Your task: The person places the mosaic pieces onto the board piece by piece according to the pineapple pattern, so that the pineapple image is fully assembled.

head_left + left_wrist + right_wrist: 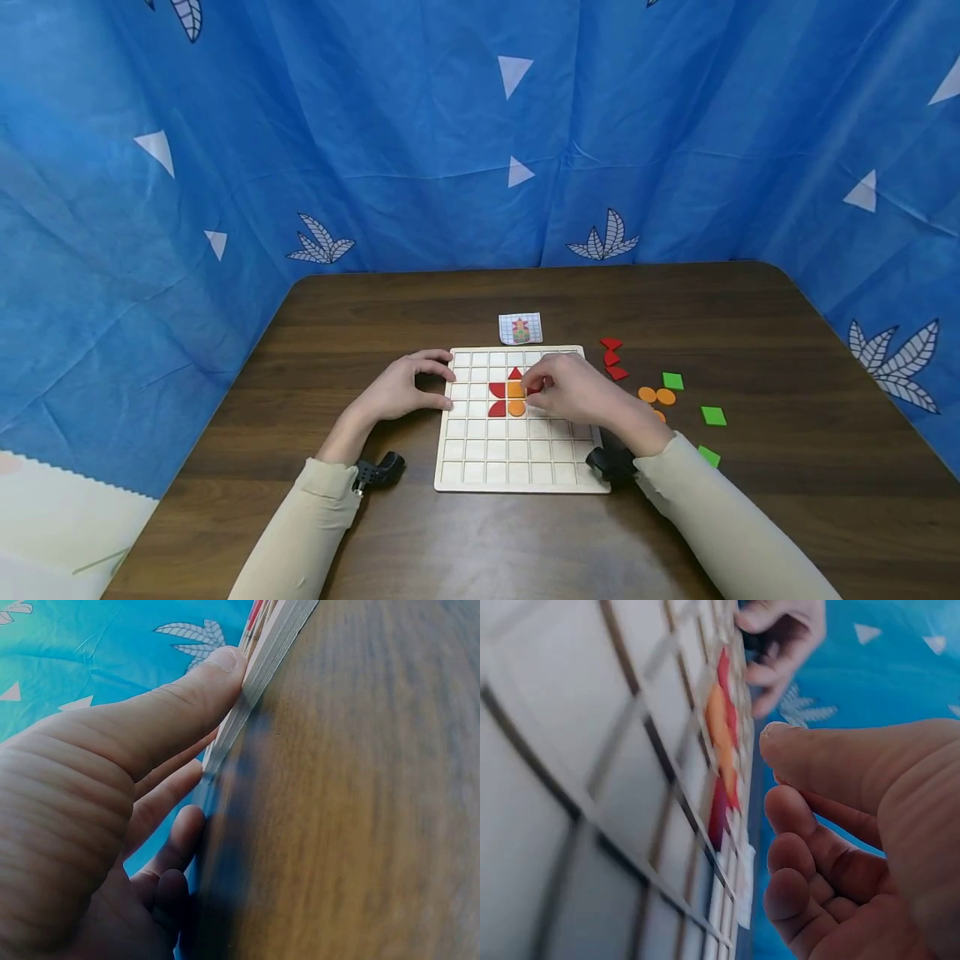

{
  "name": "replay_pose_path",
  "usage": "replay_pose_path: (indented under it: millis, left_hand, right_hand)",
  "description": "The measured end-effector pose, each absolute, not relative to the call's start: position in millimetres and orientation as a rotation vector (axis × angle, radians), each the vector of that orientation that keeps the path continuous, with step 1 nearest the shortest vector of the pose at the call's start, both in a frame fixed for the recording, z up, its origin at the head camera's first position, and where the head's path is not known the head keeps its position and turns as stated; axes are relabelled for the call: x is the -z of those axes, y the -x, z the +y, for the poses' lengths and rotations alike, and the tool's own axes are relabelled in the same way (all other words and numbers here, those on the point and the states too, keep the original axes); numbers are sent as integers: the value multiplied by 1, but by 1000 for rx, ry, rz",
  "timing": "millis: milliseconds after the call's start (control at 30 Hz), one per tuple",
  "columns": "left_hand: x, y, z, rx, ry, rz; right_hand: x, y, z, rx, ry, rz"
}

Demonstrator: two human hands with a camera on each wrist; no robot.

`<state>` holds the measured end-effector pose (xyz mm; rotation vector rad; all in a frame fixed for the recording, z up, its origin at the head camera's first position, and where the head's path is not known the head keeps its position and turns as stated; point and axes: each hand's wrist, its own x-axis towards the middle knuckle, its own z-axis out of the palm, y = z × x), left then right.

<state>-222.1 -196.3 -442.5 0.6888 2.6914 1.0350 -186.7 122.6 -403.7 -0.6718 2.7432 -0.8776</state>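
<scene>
A white gridded board (475,450) lies on the table. My left hand (397,388) touches its left edge with thumb and fingertips, fingers spread; the left wrist view shows the thumb against the board's side. Over the board's upper right half is my right hand (573,390), thumb and index finger near each other, with no piece visible between them in the right wrist view. On the board sit a red triangle (515,373), an orange square (515,389), an orange circle (516,408) and two red curved pieces (497,409) on the left. Another red piece (718,815) is partly hidden by the right hand in the head view.
Behind the board lies a small pattern card (521,328). To the right are several loose pieces: red ones (612,357), orange circles (665,397) and green squares (713,415). A blue curtain (420,125) hangs behind the wooden table (375,308).
</scene>
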Motion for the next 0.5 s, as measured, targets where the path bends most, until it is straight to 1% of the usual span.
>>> replay_pose_path:
  millis: [233,500]
  left_hand:
    - [443,223,-197,-1043,-699,2691]
    - [443,222,-196,-1040,-702,2694]
  right_hand:
    - [395,193,153,933,519,2810]
    - [394,199,181,983,337,2878]
